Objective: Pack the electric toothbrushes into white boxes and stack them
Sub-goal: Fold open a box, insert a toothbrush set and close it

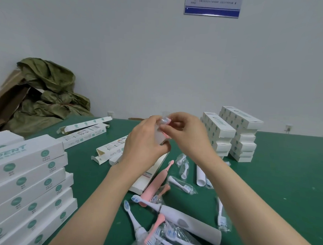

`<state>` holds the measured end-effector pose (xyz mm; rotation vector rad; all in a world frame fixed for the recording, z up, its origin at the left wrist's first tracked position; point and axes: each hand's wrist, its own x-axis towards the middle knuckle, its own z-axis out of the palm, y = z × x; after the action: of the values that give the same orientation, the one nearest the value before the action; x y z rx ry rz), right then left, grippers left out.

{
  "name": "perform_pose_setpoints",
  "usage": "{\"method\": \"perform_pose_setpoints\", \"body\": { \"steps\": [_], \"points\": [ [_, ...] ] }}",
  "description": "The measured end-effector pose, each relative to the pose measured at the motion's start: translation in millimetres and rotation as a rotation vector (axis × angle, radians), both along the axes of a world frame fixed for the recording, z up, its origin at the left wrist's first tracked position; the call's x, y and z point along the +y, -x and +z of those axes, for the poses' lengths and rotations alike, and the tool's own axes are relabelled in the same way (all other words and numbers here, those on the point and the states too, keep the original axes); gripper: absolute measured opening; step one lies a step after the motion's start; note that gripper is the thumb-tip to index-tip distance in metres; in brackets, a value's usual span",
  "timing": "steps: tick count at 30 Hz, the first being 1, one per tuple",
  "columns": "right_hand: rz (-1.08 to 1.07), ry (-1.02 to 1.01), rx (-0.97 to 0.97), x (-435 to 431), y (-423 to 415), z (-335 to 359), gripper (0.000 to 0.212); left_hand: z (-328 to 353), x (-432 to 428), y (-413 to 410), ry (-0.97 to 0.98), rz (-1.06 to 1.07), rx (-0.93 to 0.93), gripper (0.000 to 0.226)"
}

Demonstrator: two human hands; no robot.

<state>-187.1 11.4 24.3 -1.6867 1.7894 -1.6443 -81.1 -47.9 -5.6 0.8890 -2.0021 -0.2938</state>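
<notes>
Above the green table (283,181), my left hand (143,142) and my right hand (186,134) together hold a pink brush head in a clear plastic sleeve (164,122). Both pinch it at the top. A pink toothbrush handle (155,182) lies under my arms beside an open white box (149,175). A white electric toothbrush (172,212) lies nearer me among several bagged brush heads (180,184). Stacks of packed white boxes stand at the left (26,181) and back right (242,136).
Open, flat white boxes (83,130) lie at the back left of the table. A rolled white paper (200,176) lies right of centre. A green sack and brown cardboard (42,94) sit against the wall at the far left.
</notes>
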Motion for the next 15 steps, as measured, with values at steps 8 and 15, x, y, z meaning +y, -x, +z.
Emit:
{"method": "perform_pose_setpoints", "body": {
  "steps": [8,15],
  "points": [
    [-0.095,0.190,-0.132,-0.9,-4.5,-9.3,0.010,1.5,0.8,-1.2,0.005,0.019,0.021,0.063],
    [-0.049,0.050,0.402,-10.4,-2.6,-13.2,0.021,3.9,-0.3,-1.1,0.017,-0.013,0.022,0.065]
  ]
}}
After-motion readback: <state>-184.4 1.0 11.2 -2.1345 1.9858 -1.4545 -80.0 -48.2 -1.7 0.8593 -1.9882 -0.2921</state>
